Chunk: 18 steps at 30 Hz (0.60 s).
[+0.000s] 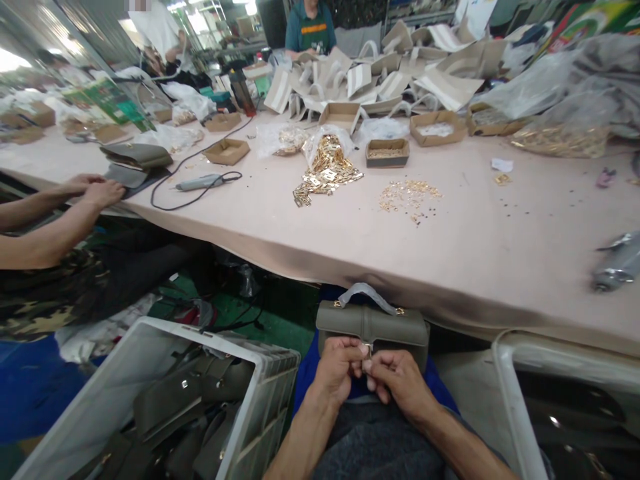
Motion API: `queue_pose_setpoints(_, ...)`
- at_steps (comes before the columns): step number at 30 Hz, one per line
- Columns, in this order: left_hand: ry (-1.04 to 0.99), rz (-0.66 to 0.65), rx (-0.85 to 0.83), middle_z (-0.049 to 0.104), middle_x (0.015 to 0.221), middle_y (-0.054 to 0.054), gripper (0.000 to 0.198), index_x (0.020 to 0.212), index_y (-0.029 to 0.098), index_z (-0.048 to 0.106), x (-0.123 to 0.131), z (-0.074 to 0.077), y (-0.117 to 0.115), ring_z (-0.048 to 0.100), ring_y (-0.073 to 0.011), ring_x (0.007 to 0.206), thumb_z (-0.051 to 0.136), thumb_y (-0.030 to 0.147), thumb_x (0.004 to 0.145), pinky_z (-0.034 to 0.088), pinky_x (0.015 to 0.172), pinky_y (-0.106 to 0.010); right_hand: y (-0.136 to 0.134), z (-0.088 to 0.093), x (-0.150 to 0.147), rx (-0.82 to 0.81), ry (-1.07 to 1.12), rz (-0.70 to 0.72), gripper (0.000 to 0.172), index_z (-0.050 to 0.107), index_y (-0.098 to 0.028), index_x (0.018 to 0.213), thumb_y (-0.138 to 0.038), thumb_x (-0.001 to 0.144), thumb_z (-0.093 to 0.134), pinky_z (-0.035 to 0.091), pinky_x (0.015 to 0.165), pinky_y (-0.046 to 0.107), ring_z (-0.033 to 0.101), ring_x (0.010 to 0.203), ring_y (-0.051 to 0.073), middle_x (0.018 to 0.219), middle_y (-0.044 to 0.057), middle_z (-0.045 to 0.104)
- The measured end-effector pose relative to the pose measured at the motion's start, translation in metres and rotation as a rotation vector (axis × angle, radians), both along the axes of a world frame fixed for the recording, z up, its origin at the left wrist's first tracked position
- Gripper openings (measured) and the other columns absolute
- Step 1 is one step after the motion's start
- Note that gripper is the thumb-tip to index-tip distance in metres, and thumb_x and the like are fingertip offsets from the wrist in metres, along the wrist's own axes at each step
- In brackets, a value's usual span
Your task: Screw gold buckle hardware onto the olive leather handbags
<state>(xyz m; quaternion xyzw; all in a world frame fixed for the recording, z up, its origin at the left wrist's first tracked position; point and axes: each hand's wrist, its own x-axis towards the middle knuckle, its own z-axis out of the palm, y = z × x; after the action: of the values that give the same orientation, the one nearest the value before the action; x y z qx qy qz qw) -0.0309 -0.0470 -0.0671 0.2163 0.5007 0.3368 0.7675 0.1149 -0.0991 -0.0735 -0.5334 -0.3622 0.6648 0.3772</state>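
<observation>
An olive-grey handbag (345, 323) rests on my lap against the table edge, its wrapped top handle (367, 291) standing up between gold-coloured fittings. Low on the bag's front, a small shiny metal clasp (369, 348) shows between my fingertips. My left hand (336, 368) pinches it from the left, with the fingers curled. From the other side my right hand (397, 377) is closed at the same spot, thumb and fingers together. The fingers hide most of the clasp, and I cannot make out its details.
Gold metal pieces (327, 167) and small fittings (407, 197) lie on the table (260, 220). A grey power tool (620, 263) is at right, a corded tool (200, 182) at left. Crates of bags (280, 380) (505, 373) flank me. A co-worker's hands (103, 190) work at left.
</observation>
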Motion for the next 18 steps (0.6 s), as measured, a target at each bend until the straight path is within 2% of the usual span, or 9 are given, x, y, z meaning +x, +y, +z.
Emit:
queue_pose_setpoints(3,-0.054,0.017,-0.006,0.053,0.046,0.003,0.029,0.063,0.012,0.066,0.001,-0.001,-0.001,0.04,-0.0061,0.038,0.09,0.025,0.052,0.032,0.04,-0.019,0.0,-0.002,-0.001,-0.004,0.021,-0.031,0.041,0.07,-0.014,0.067,-0.051,0.086,0.071,0.029,0.044,0.021,0.047,0.038,0.008,0.058,0.003,0.068)
queue_pose_setpoints(6,-0.021,-0.004,0.041,0.059,0.051,0.0,0.031,0.073,0.009,0.072,0.002,-0.001,-0.002,0.041,-0.0063,0.04,0.089,0.03,0.058,0.036,0.04,-0.019,-0.001,-0.003,0.0,-0.01,0.034,-0.031,0.04,0.072,-0.014,0.07,-0.051,0.085,0.072,0.029,0.043,0.021,0.048,0.039,0.008,0.06,0.004,0.069)
queue_pose_setpoints(13,0.11,0.001,0.145,0.059,0.046,-0.002,0.026,0.06,0.012,0.067,0.007,0.006,-0.003,0.04,-0.0067,0.035,0.084,0.031,0.059,0.028,0.037,-0.019,-0.001,0.002,0.002,0.002,-0.029,-0.002,0.04,0.071,-0.014,0.069,-0.05,0.086,0.071,0.031,0.044,0.022,0.045,0.04,0.008,0.059,0.003,0.068)
queue_pose_setpoints(16,0.209,0.012,0.167,0.054,0.043,0.0,0.026,0.055,0.012,0.066,0.009,0.009,-0.003,0.035,-0.0052,0.035,0.082,0.032,0.059,0.023,0.038,-0.02,-0.004,0.005,0.001,0.05,-0.143,0.055,0.041,0.068,-0.015,0.068,-0.049,0.091,0.065,0.034,0.046,0.023,0.047,0.042,0.009,0.057,0.002,0.065)
queue_pose_setpoints(18,0.243,0.049,0.151,0.052,0.043,0.001,0.027,0.051,0.012,0.064,0.01,0.01,-0.002,0.032,-0.0039,0.035,0.083,0.032,0.055,0.02,0.039,-0.02,-0.007,0.008,0.002,0.183,-0.321,0.07,0.038,0.067,-0.016,0.071,-0.045,0.094,0.063,0.037,0.048,0.024,0.05,0.047,0.01,0.059,0.002,0.063)
